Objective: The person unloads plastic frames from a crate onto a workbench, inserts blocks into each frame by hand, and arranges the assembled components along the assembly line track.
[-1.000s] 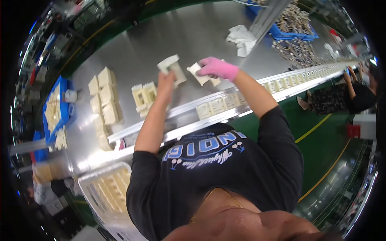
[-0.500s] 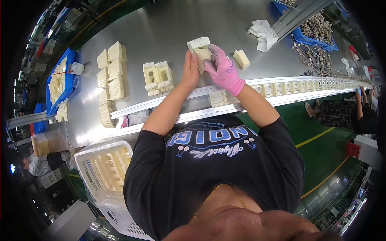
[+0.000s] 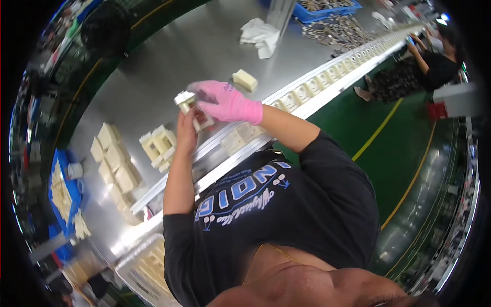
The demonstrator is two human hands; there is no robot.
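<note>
A cream plastic frame (image 3: 186, 104) with an opening is held in my bare left hand (image 3: 187, 128), its fingers wrapped round the lower part. My gloved pink right hand (image 3: 222, 102) is beside the frame's upper right, fingers partly spread and touching or very near it; blur hides the exact contact. One cream block (image 3: 245, 80) lies on the metal table behind my right hand. To the left of my left hand, more cream frames (image 3: 158, 146) stand together on the table.
Stacked cream parts (image 3: 116, 161) and a blue bin (image 3: 73, 192) are at the left. A metal rail (image 3: 332, 84) carries a row of cream units. Behind it are a white cloth (image 3: 260, 37), cables (image 3: 335, 33) and a blue tray (image 3: 327, 13). Another person (image 3: 442, 64) is at far right.
The camera view has turned and shifted. Half a second ago both hands were around the frame and a cream block; now the frame's opening shows and my right hand's fingers are spread wider.
</note>
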